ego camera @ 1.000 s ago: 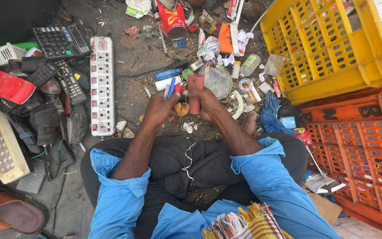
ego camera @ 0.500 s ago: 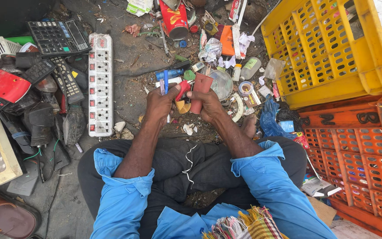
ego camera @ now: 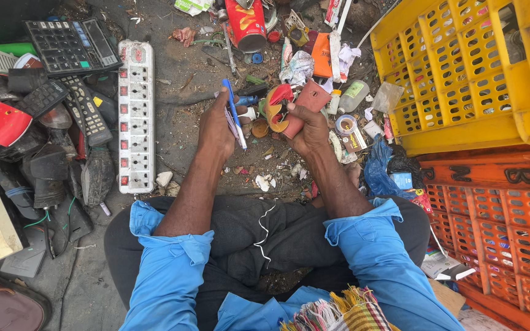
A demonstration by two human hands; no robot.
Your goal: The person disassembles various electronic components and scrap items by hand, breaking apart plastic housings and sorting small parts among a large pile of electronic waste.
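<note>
My left hand (ego camera: 217, 129) grips a blue-handled tool (ego camera: 234, 113) that points up and away from me, with a thin strip of something pale pressed against it. My right hand (ego camera: 310, 127) holds a small reddish plastic housing (ego camera: 299, 104), split open, with red and yellow parts showing at its left side. The two hands are close together above the dirt floor, the tool's shaft a little left of the housing. I sit cross-legged, in blue rolled sleeves and dark trousers.
A white multi-socket power strip (ego camera: 135, 116) lies on my left beside a heap of remote controls, a calculator (ego camera: 72, 46) and dark scrap. A yellow crate (ego camera: 461, 73) and an orange crate (ego camera: 498, 220) stand on my right. A red can (ego camera: 246, 24), bottles and litter lie ahead.
My hands have drawn slightly apart. The left hand has raised the blue-handled tool more upright, and the reddish housing now shows more open in the right hand.
</note>
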